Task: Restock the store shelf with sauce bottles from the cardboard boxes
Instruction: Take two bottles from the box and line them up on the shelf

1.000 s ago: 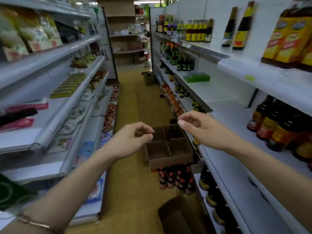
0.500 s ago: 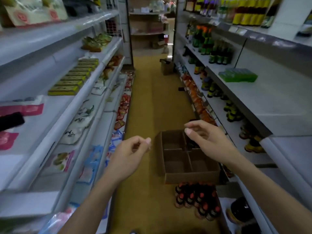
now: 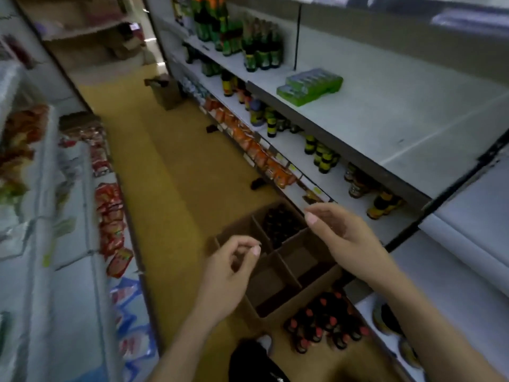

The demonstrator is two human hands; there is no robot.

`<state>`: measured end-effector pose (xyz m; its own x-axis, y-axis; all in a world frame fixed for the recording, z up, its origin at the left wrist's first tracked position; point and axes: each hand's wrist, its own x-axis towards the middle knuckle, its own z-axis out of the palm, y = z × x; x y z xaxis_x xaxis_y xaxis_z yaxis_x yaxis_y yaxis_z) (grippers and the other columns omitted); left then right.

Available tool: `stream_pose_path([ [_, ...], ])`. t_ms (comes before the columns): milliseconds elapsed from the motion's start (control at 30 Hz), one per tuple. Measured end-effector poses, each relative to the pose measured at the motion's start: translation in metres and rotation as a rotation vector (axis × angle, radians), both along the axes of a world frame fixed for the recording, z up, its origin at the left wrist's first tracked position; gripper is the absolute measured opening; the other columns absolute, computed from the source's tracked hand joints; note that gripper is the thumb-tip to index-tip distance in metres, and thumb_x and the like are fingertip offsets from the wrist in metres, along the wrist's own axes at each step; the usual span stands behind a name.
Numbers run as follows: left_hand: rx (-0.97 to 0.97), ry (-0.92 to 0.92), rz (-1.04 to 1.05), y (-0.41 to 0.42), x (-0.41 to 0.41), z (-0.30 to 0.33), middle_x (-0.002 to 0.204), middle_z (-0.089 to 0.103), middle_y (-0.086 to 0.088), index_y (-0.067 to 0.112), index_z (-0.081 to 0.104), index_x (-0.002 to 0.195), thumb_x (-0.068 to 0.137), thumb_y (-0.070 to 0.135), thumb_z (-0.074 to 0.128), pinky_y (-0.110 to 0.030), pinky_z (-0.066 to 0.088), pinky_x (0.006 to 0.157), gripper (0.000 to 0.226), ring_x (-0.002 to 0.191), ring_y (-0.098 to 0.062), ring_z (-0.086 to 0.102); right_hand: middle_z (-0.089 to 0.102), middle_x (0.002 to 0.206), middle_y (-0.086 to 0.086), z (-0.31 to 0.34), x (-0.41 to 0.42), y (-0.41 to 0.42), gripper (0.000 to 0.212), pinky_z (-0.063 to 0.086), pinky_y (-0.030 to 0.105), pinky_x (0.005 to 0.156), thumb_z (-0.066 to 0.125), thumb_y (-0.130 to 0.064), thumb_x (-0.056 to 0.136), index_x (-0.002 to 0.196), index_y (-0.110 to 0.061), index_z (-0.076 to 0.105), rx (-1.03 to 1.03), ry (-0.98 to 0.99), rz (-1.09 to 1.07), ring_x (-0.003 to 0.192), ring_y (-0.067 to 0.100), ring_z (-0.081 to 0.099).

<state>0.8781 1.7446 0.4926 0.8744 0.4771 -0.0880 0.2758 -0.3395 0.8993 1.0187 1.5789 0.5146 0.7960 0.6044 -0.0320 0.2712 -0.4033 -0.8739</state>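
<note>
A brown cardboard box (image 3: 300, 301) with dividers stands on the yellow floor below me. Its far compartment holds dark bottles (image 3: 281, 224); the near compartments look hollow. Several dark sauce bottles with red caps (image 3: 325, 323) stand on the floor just in front of the box. My left hand (image 3: 225, 274) hovers over the box's left side, fingers loosely curled, holding nothing. My right hand (image 3: 344, 238) hangs above the box's right side, fingers relaxed and holding nothing. The white shelf (image 3: 399, 125) on the right has a wide bare stretch.
Green packs (image 3: 309, 85) lie on the right shelf; bottles line the tiers beyond and below. Orange packets (image 3: 264, 155) fill the low right tier. Another cardboard box (image 3: 165, 91) sits far down the aisle. Left shelves hold red packets (image 3: 110, 213).
My view has tilted down toward the floor and the box. Both hands have dropped lower over the box, staying apart and holding nothing.
</note>
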Motion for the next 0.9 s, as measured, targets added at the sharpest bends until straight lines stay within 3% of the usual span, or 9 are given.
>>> stream_pose_path([
  [67,-0.006,0.064,-0.05,0.033,0.033,-0.009,0.082,0.065,0.012,0.031,0.064,0.096,0.096,0.033,0.052,-0.017,0.047,0.064,0.012,0.074,-0.003,0.062,0.061,0.106,-0.026,-0.013,0.031,0.028,0.02,0.042,0.001,0.075,0.051,-0.046,0.093,0.111,-0.039,0.058,0.038,0.048,-0.059,0.097,-0.017,0.054],
  [133,-0.013,0.13,-0.076,0.068,0.068,-0.008,0.087,0.067,0.011,0.03,0.063,0.098,0.097,0.034,0.051,-0.015,0.049,0.067,0.013,0.076,-0.001,0.063,0.061,0.106,-0.025,-0.022,0.058,0.057,0.02,0.039,-0.002,0.072,0.051,-0.045,0.094,0.111,-0.039,0.059,0.031,0.114,-0.086,0.096,-0.019,0.053],
  [267,0.005,0.159,-0.16,0.129,0.148,0.003,0.09,0.069,0.006,0.031,0.063,0.097,0.096,0.036,0.05,-0.031,0.053,0.079,0.014,0.083,-0.007,0.065,0.059,0.106,-0.027,-0.029,0.116,0.103,0.02,0.041,0.003,0.069,0.052,-0.045,0.094,0.111,-0.039,0.06,0.003,0.195,-0.121,0.095,-0.015,0.054],
  [400,0.013,0.261,-0.305,0.162,0.224,-0.008,0.095,0.067,0.008,0.034,0.061,0.096,0.097,0.038,0.05,-0.036,0.054,0.083,0.012,0.088,-0.007,0.065,0.057,0.108,-0.024,-0.038,0.169,0.124,0.026,0.041,0.008,0.072,0.049,-0.048,0.095,0.117,-0.036,0.056,-0.053,0.245,-0.195,0.097,-0.012,0.052],
  [467,0.032,0.315,-0.409,0.173,0.259,-0.025,0.103,0.063,0.01,0.035,0.061,0.097,0.097,0.04,0.05,-0.03,0.053,0.085,0.012,0.096,-0.006,0.062,0.056,0.105,-0.024,-0.051,0.188,0.131,0.031,0.044,0.007,0.07,0.05,-0.046,0.095,0.122,-0.031,0.055,-0.089,0.253,-0.24,0.094,-0.011,0.052],
  [533,0.066,0.319,-0.501,0.188,0.293,-0.047,0.11,0.057,0.009,0.034,0.06,0.096,0.097,0.037,0.051,-0.014,0.046,0.082,0.01,0.099,-0.001,0.057,0.055,0.102,-0.024,-0.071,0.198,0.138,0.031,0.045,0.006,0.069,0.051,-0.044,0.095,0.123,-0.029,0.053,-0.118,0.271,-0.316,0.091,-0.011,0.053],
  [633,0.11,0.339,-0.648,0.213,0.348,-0.082,0.113,0.054,0.01,0.032,0.062,0.103,0.098,0.03,0.051,-0.002,0.039,0.076,0.012,0.102,0.002,0.053,0.055,0.113,-0.012,-0.109,0.212,0.156,0.034,0.044,0.008,0.071,0.055,-0.041,0.094,0.125,-0.026,0.054,-0.145,0.315,-0.48,0.092,-0.005,0.054],
  [800,0.226,0.384,-0.967,0.26,0.439,-0.154,0.114,0.05,0.011,0.028,0.063,0.114,0.1,0.026,0.048,0.005,0.033,0.073,0.02,0.093,0.013,0.046,0.053,0.121,0.005,-0.179,0.232,0.211,0.035,0.048,0.033,0.093,0.058,-0.034,0.094,0.126,-0.02,0.056,-0.195,0.392,-0.8,0.104,0.014,0.054],
  [900,0.262,0.478,-1.031,0.276,0.477,-0.203,0.112,0.06,-0.002,0.021,0.058,0.12,0.099,0.02,0.049,-0.001,0.038,0.062,0.022,0.094,-0.007,0.059,0.051,0.124,0.006,-0.212,0.236,0.244,0.037,0.049,0.034,0.092,0.056,-0.033,0.096,0.129,-0.017,0.054,-0.196,0.476,-0.951,0.102,0.017,0.057],
])
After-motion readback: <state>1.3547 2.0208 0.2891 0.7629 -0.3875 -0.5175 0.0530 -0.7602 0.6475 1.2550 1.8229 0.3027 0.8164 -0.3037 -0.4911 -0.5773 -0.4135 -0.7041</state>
